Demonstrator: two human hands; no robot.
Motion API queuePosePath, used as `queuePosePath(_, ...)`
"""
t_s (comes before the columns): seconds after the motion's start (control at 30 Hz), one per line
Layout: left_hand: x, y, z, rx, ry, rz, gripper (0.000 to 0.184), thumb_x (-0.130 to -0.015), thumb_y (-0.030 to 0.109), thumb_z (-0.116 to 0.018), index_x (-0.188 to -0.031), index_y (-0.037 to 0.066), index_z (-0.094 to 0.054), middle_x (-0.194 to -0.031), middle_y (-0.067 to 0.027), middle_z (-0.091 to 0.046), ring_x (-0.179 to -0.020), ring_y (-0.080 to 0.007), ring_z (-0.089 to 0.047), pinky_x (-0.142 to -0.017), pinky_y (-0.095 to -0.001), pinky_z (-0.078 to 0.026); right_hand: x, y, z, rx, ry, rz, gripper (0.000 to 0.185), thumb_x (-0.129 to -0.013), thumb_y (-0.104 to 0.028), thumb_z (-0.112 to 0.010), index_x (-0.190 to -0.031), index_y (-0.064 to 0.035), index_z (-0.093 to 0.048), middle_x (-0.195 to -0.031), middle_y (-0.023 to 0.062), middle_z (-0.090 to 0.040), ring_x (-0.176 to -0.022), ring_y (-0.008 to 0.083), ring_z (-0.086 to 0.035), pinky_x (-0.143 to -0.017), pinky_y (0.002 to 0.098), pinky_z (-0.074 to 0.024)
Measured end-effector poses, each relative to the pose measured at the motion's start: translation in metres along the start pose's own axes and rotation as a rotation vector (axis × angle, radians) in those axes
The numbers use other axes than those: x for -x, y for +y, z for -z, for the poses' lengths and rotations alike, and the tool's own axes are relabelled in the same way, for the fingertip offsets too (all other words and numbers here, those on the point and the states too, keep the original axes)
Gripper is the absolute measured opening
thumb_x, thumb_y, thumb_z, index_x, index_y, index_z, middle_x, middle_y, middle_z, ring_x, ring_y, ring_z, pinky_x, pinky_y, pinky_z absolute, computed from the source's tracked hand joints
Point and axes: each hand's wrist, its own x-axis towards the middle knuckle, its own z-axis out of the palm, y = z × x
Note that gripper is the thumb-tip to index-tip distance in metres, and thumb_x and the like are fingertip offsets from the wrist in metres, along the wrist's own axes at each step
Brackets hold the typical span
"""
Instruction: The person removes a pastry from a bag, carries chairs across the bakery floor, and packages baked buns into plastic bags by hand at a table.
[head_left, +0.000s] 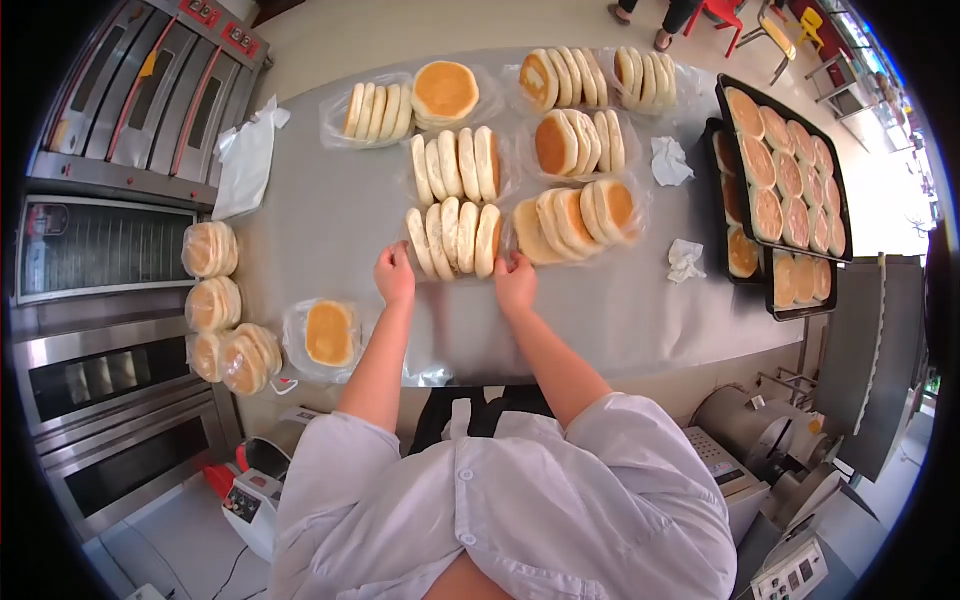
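A row of several round flat breads point(455, 238) stands on edge on a clear plastic bag in front of me. To the left of this row, my left hand point(396, 275) is closed, fingers pinched at the bag's edge. My right hand point(515, 284) is closed at the row's right near corner, also pinching the thin plastic. Just beyond lies a second row of breads point(455, 165). Right of my right hand is a leaning stack of browned breads point(575, 222) on plastic. The bag film between my fingers is hard to make out.
More bread groups point(563, 78) lie at the table's far side. Black trays of breads point(785, 180) overlap at the right, near crumpled papers point(671, 162). Bagged stacks point(212, 304) line the left edge; one bagged bread point(330, 333) lies near left. Ovens point(125, 100) stand left.
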Motion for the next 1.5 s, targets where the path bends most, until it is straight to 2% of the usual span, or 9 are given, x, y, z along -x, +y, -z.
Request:
queuePosePath(0.33,0.014,0.077,0.024,0.378,-0.319,-0.023,0.023,-0.094,0.023,-0.057,-0.100,0.003,-0.068,-0.089,0.0023,-0.063,-0.075,-0.0040,-0.048,-0.072,-0.0200,-0.040,0.003,-0.038,0.013,-0.379,-0.022,0.049,0.017,-0.079,-0.019,-0.065,-0.083,-0.0024,-0.066,-0.074,0.0108,-0.064,-0.069,0.0208,-0.061,-0.069,0.0312,-0.0484)
queuePosePath(0.47,0.016,0.109,0.037,0.465,-0.451,0.036,0.024,-0.095,0.024,-0.056,-0.103,0.005,-0.067,-0.089,-0.0001,-0.065,-0.082,-0.0062,-0.056,-0.076,-0.0216,-0.045,-0.010,-0.028,-0.011,-0.370,0.025,0.196,0.016,-0.079,-0.018,-0.065,-0.083,-0.0022,-0.065,-0.076,0.0092,-0.063,-0.071,0.0177,-0.059,-0.067,0.0304,-0.0471)
queuePosePath(0.63,0.023,0.143,0.063,0.509,-0.616,0.099,0.026,-0.097,0.023,-0.051,-0.104,0.002,-0.065,-0.078,0.0007,-0.059,-0.072,-0.0082,-0.055,-0.073,-0.0236,-0.047,-0.019,-0.041,-0.004,-0.854,-0.207,-0.241,0.021,-0.082,-0.018,-0.064,-0.091,0.0007,-0.060,-0.080,0.0022,-0.060,-0.071,0.0109,-0.055,-0.061,0.0274,-0.0434)
queuePosePath(0.77,0.022,0.150,0.077,0.479,-0.753,0.007,0.026,-0.097,0.024,-0.051,-0.104,0.002,-0.065,-0.069,0.0042,-0.051,-0.064,-0.0061,-0.047,-0.068,-0.0232,-0.043,-0.006,-0.082,0.031,-0.850,-0.268,-0.176,0.023,-0.084,-0.019,-0.064,-0.093,0.0014,-0.059,-0.079,0.0011,-0.059,-0.070,0.0088,-0.053,-0.060,0.0257,-0.0417)
queuePosePath(1.0,0.049,0.156,0.131,0.478,-0.843,0.013,0.026,-0.097,0.024,-0.051,-0.105,0.005,-0.067,-0.062,0.0102,-0.039,-0.058,-0.0024,-0.036,-0.065,-0.0230,-0.039,0.059,-0.123,0.089,-0.469,-0.481,0.183,0.021,-0.085,-0.018,-0.066,-0.095,0.0000,-0.061,-0.078,-0.0035,-0.057,-0.070,0.0031,-0.048,-0.060,0.0216,-0.0380)
queuePosePath(1.17,0.078,0.145,0.155,0.438,-0.835,-0.126,0.022,-0.096,0.020,-0.054,-0.103,0.005,-0.068,-0.064,0.0100,-0.047,-0.058,-0.0016,-0.039,-0.062,-0.0226,-0.039,0.119,-0.136,0.119,-0.511,-0.552,0.362,0.019,-0.087,-0.015,-0.064,-0.095,0.0012,-0.060,-0.076,-0.0044,-0.060,-0.066,0.0024,-0.049,-0.059,0.0208,-0.0394)
queuePosePath(1.37,0.114,0.132,0.172,-0.014,-0.859,-0.328,0.014,-0.090,0.017,-0.060,-0.093,0.005,-0.068,-0.081,-0.0012,-0.063,-0.068,-0.0076,-0.054,-0.060,-0.0261,-0.044,0.172,-0.139,0.118,0.015,-0.477,0.633,0.013,-0.081,-0.006,-0.062,-0.093,-0.0086,-0.061,-0.070,0.0069,-0.059,-0.060,0.0184,-0.056,-0.058,0.0282,-0.0460)
queuePosePath(1.43,0.123,0.124,0.175,-0.202,-0.497,-1.010,0.009,-0.087,0.014,-0.062,-0.086,0.005,-0.065,-0.097,-0.0075,-0.064,-0.079,-0.0143,-0.059,-0.065,-0.0292,-0.045,0.176,-0.134,0.118,0.292,-0.188,1.301,0.015,-0.075,-0.006,-0.064,-0.089,-0.0103,-0.060,-0.073,0.0049,-0.057,-0.066,0.0231,-0.057,-0.056,0.0340,-0.0473)
queuePosePath(1.5,0.127,0.122,0.178,-0.272,-0.436,-1.062,0.006,-0.085,0.010,-0.062,-0.083,0.005,-0.063,-0.108,-0.0107,-0.062,-0.093,-0.0206,-0.061,-0.079,-0.0320,-0.047,0.180,-0.133,0.123,0.310,-0.102,1.357,0.019,-0.070,-0.007,-0.066,-0.086,-0.0120,-0.060,-0.075,0.0034,-0.054,-0.072,0.0233,-0.057,-0.056,0.0366,-0.0476)
